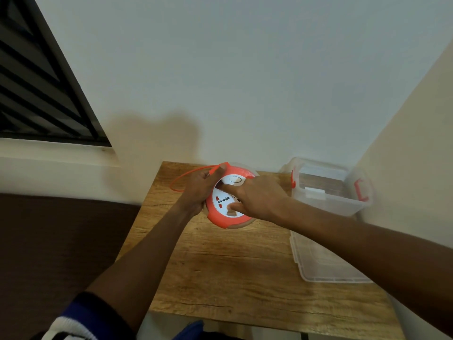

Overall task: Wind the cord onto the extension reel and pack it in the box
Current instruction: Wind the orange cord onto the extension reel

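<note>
The left hand [198, 190] grips the round orange-and-white plastic extension reel [229, 200] at its rim; the right hand [257, 196] lies spread across its face, apparently winding. A loose loop of thin orange cord [186, 174] beyond the left hand needs reeling in; the clear plastic box [328, 192] waits past the right hand.

A round orange plastic extension reel [221, 214] with a white socket face is tilting up toward the camera, held above the far middle of the wooden table [235, 266]. A thin orange cord [182, 176] is looping out from its upper left side over the table's far left corner, with most of it already lying wound around the rim. A clear plastic storage box [328, 190] with orange latches is sitting open at the far right corner, its clear lid [318, 261] lying flat just in front along the right edge.
</note>
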Motion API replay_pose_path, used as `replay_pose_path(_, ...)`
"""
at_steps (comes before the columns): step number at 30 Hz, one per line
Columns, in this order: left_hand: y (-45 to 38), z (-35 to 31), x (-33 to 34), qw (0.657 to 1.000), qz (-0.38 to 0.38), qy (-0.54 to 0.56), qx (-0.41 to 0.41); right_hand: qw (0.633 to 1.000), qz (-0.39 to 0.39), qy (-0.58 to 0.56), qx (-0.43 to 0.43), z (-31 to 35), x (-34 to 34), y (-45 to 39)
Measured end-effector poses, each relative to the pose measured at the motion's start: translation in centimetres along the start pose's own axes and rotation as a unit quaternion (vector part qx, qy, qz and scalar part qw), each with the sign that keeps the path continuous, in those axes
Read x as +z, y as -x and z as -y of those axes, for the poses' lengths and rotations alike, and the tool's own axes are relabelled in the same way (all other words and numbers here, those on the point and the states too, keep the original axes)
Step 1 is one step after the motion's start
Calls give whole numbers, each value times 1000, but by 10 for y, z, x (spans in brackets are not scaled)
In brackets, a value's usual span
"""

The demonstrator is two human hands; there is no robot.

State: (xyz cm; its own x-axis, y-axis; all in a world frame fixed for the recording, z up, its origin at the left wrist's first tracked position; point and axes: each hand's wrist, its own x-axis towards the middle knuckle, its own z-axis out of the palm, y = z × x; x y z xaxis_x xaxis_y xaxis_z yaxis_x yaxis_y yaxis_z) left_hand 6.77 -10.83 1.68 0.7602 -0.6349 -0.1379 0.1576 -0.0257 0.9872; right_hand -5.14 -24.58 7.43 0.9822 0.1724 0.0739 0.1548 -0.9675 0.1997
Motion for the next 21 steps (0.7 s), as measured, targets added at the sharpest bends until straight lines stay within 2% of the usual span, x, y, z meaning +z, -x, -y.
replay_pose_path(5,-2,2,-2,1000,-6,-15,-23,981,35,175,-80,6,-13,6)
replay_pose_path(8,-2,4,-5,1000,-4,-2,-27,981,36,160,-108,3,-20,7)
replay_pose_path(12,-2,3,-7,999,14,20,-40,967,108,135,-187,-1,-14,11)
replay_pose_path(17,-6,-1,-1,998,40,3,-48,948,174,195,-180,5,-25,5)
replay_pose_path(21,-7,-5,-4,997,47,-42,-45,926,184,260,-203,13,-29,0)
